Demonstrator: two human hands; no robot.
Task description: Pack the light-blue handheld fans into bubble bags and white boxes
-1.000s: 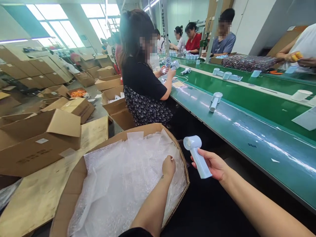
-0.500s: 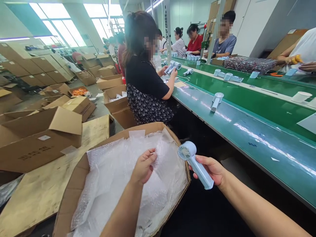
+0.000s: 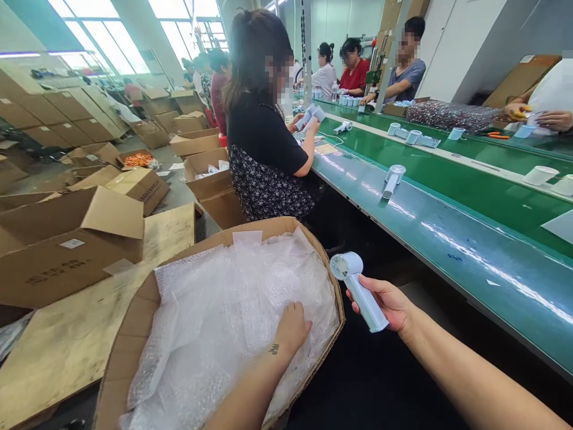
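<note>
In my right hand (image 3: 388,303) is a light blue handheld fan (image 3: 366,298), gripped by its handle, its round head tipped up and to the left. It is just right of the rim of a cardboard box (image 3: 129,334). Clear bubble wrap bags (image 3: 215,322) fill that box. My left hand (image 3: 293,327) is down on the bags with its back towards me and its fingers curled under. The fingertips are hidden, so what they hold, if anything, does not show.
Right of me runs a green workbench (image 3: 452,251) with another fan (image 3: 394,181) lying on it. A co-worker in black (image 3: 268,131) sits ahead, handling a fan. Open cartons (image 3: 71,239) and a wooden board (image 3: 147,263) are at the left.
My left hand has moved down and right, from pinching at a bubble wrap bag to lying curled on the pile. The fan in my right hand has shifted slightly up.
</note>
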